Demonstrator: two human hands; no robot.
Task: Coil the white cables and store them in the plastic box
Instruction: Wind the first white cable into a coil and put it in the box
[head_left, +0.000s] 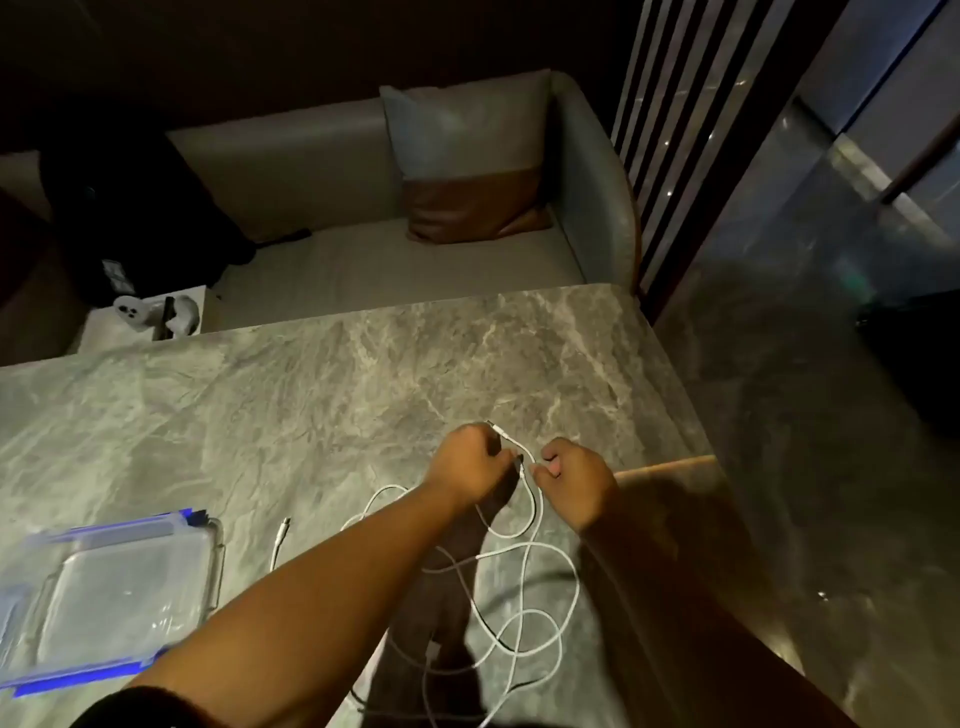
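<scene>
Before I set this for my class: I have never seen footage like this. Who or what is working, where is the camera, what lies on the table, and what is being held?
There is no machine here: a person works with two bare hands. The single picture comes from a wide-angle camera worn on the person's head. It looks forward and down, so both forearms reach in from the bottom edge. The left hand and the right hand are close together, each pinching a strand of the white cables. The loose loops of the cables lie tangled on the grey marbled table. The plastic box, with blue clips, sits on the left, its lid seemingly on. Beyond the table stands a sofa with a cushion.
</scene>
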